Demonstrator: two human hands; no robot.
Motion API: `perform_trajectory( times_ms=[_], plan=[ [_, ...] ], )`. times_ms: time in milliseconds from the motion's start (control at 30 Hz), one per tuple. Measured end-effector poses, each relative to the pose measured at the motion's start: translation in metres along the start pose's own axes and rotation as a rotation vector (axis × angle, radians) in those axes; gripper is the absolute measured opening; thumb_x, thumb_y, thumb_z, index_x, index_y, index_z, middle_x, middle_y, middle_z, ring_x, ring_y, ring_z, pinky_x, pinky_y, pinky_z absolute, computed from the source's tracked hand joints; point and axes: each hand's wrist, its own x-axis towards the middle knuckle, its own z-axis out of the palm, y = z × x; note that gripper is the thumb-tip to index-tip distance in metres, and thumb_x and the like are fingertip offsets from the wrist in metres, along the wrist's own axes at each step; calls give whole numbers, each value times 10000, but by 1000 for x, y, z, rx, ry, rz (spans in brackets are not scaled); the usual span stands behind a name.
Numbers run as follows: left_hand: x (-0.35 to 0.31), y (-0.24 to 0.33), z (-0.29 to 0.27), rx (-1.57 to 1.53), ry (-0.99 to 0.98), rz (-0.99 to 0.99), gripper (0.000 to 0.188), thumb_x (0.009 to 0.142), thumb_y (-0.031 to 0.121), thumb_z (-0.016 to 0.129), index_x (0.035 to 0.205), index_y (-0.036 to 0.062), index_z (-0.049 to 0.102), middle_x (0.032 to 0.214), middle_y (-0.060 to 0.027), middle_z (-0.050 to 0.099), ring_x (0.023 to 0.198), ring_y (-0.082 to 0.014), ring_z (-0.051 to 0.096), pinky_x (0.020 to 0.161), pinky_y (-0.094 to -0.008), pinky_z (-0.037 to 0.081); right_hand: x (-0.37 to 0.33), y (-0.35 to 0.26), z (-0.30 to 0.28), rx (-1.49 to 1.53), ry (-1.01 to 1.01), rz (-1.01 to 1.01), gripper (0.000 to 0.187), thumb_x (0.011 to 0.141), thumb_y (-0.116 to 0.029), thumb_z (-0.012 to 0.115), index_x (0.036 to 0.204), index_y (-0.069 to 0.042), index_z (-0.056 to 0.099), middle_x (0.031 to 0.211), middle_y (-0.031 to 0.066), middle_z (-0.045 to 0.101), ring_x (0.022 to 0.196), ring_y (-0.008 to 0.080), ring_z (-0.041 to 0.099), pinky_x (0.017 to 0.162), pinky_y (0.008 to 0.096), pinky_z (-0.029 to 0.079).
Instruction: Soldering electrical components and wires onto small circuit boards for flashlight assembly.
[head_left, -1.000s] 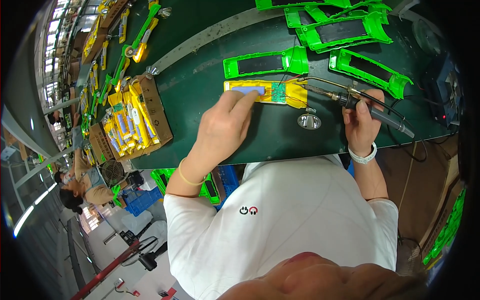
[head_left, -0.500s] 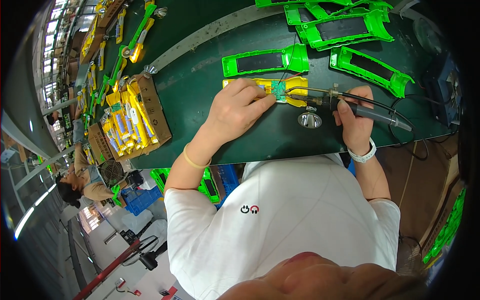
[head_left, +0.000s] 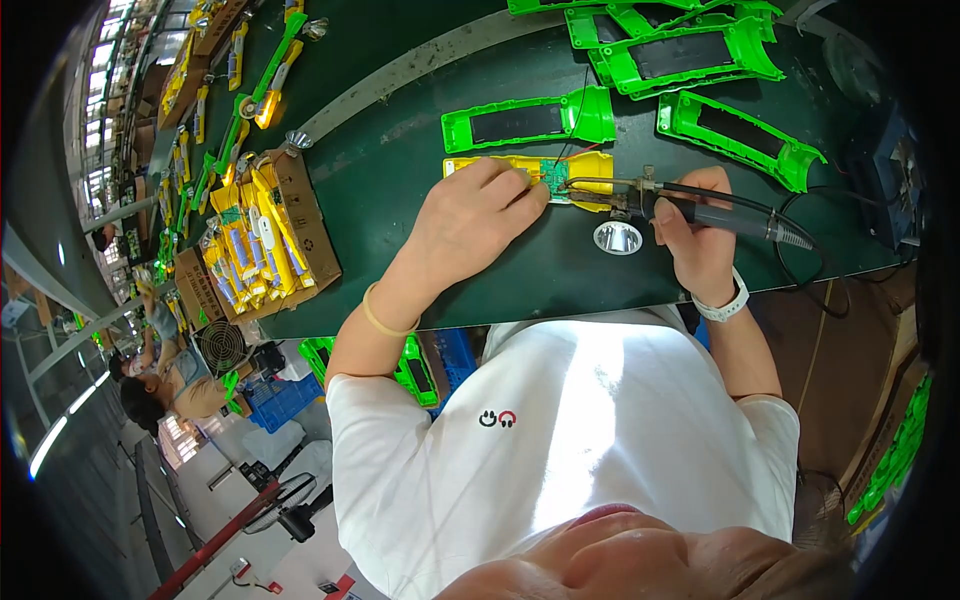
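Note:
A yellow plastic housing lies on the bench with a small green circuit board in it. My left hand rests over the housing's left part, thumb and forefinger closed together at the board's left edge. What they pinch is too small to make out; a thin orange-red wire shows beside them. My right hand grips a soldering iron by its dark handle, with a thin metal tube alongside. The iron's tip end points left onto the board. A shiny reflector cup sits just below the iron.
Green housings with dark panels lie beyond the work and at the far right. At left stands a cardboard box of yellow housings. A blue device with cables is at right. A co-worker is at far left.
My right hand has moved the soldering iron slightly left, farther over the circuit board. My left hand stays nearly in place. The co-worker at left has shifted.

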Motion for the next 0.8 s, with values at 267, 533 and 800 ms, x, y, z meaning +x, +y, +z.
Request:
perform_trajectory(
  times_ms=[267,533,800],
  plan=[
    [0,3,-1,-10,-37,-28,232,634,39,657,855,98,620,777,-20,547,729,-175,563,599,-277,490,-4,-3,0,129,69,-83,255,823,-74,611,939,-45,385,709,15,477,559,47,440,481,184,360],
    [6,2,1,-143,47,-69,190,681,51,654,865,78,619,781,-38,566,743,-193,569,629,-304,484,-3,-6,-9,291,293,-205,260,839,-132,577,999,-55,388,755,38,470,527,106,461,468,216,391],
    [43,8,31,-392,160,-590,391,747,95,642,1084,11,460,790,-67,608,660,-182,561,682,-281,446,5,-23,-11,270,402,-281,239,854,-177,533,997,-39,400,684,52,457,499,114,438,454,217,364]
  ],
)
